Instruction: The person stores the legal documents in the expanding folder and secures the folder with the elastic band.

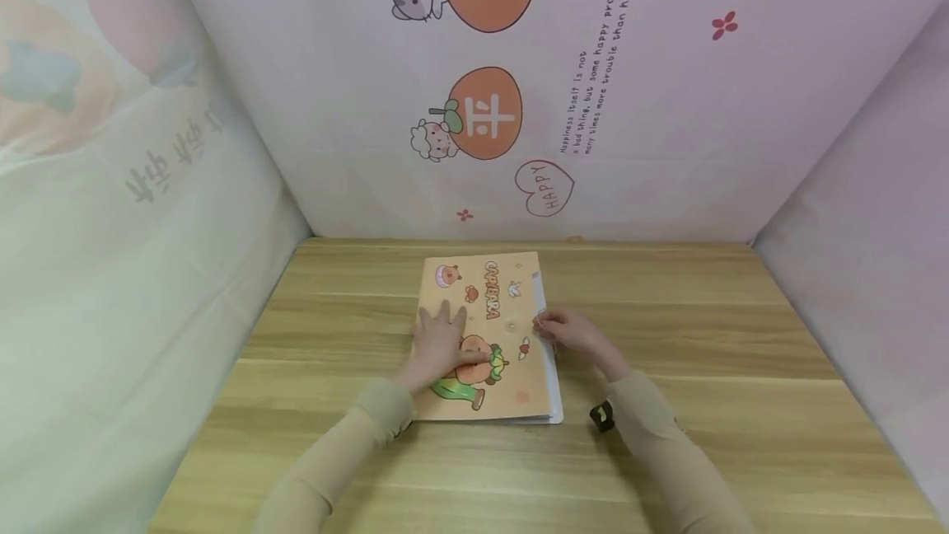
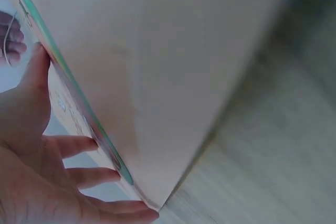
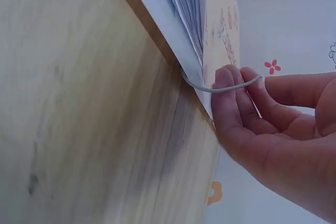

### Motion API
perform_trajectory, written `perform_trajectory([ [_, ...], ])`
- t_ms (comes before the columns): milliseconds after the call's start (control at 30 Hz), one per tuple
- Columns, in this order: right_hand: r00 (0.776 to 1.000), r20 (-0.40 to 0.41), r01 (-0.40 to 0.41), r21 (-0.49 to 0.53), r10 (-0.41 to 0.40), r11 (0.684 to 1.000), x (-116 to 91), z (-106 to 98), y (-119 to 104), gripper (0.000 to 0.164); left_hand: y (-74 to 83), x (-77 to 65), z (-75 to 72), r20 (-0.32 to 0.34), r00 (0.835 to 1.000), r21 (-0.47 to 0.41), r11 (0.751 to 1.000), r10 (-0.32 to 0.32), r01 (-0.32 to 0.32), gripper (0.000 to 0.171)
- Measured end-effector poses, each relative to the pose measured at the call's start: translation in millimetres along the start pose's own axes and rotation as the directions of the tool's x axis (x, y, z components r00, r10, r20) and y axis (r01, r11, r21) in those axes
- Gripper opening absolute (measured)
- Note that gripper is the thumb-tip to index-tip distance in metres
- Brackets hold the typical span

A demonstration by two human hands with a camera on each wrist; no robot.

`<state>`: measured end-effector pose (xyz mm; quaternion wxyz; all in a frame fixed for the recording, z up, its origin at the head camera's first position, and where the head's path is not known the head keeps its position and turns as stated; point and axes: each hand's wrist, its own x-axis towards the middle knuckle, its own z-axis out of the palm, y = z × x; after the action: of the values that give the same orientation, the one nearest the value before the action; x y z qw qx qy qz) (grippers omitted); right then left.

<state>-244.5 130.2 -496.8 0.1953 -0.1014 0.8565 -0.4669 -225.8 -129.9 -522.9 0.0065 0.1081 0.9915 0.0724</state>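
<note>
A peach-coloured folder [image 1: 530,381] with capybara drawings lies on the table, its white inner edge [image 1: 552,386] showing along the right side. My left hand [image 1: 437,344] rests on the cover with straight, spread fingers; in the left wrist view its fingertips touch the cover close to the spine side. At the folder's right edge, my right hand [image 1: 574,332] pinches a thin pale cord [image 3: 210,90] between thumb and fingertips. That cord runs out from the folder's edge in a curve. Stacked sheets [image 3: 184,9] show between the covers in the right wrist view.
The folder lies on a wood-grain table [image 1: 704,336]. A small black thing [image 1: 602,416] shows beside the right sleeve. White printed cloth [image 1: 630,188] hangs behind the table, and more cloth walls stand at left and right.
</note>
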Motion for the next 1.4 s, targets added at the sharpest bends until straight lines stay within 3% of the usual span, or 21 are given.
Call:
perform_trajectory([
  [267, 0.998, 0.008, 0.056, -0.14, -0.056, 0.989, 3.3, -2.3, -7.6, 0.032, 7.1, 2.1, 2.7, 0.008, 0.999, -0.066, 0.997, 0.036, -0.035, 0.105],
  [400, 0.996, 0.017, 0.092, -0.199, -0.09, 0.976, 7.0, -1.5, -7.9, 0.031, -1.0, 4.7, 1.1, -0.011, 0.993, -0.13, 0.984, 0.121, -0.121, 0.099],
  [500, 0.994, 0.011, 0.107, -0.255, -0.108, 0.961, 10.1, -1.1, -7.8, 0.031, -9.5, 9.3, -0.6, -0.006, 0.973, -0.18, 0.957, 0.232, -0.229, 0.092],
  [600, 0.993, 0.006, 0.111, -0.306, -0.115, 0.946, 14.1, -0.8, -6.6, 0.03, -17.0, 14.2, -2.0, 0.033, 0.943, -0.207, 0.925, 0.331, -0.318, 0.088],
  [733, 0.988, 0.006, 0.145, -0.39, -0.155, 0.909, 19.4, -0.7, -3.8, 0.028, -22.1, 19.2, -3.1, 0.07, 0.914, -0.206, 0.902, 0.4, -0.379, 0.089],
  [900, 0.975, 0.017, 0.199, -0.51, -0.221, 0.837, 26.6, 1.5, -3.2, 0.017, -20.5, 21.7, -4.8, 0.094, 0.909, -0.2, 0.902, 0.407, -0.383, 0.091],
  [1133, 0.977, 0.06, 0.196, -0.64, -0.206, 0.743, 35.8, 9.3, -10.8, 0.009, -18.7, 22.2, -2.2, 0.118, 0.914, -0.201, 0.911, 0.388, -0.361, 0.091],
  [1333, 0.961, 0.138, 0.27, -0.655, -0.24, 0.706, 44.4, 12.8, -20.3, 0.006, -20.3, 23.0, 1.4, 0.107, 0.916, -0.197, 0.912, 0.385, -0.36, 0.091],
  [1400, 0.96, 0.161, 0.279, -0.649, -0.23, 0.708, 47.4, 13.2, -22.6, 0.006, -21.2, 23.3, 1.8, 0.102, 0.915, -0.208, 0.908, 0.39, -0.364, 0.091],
])
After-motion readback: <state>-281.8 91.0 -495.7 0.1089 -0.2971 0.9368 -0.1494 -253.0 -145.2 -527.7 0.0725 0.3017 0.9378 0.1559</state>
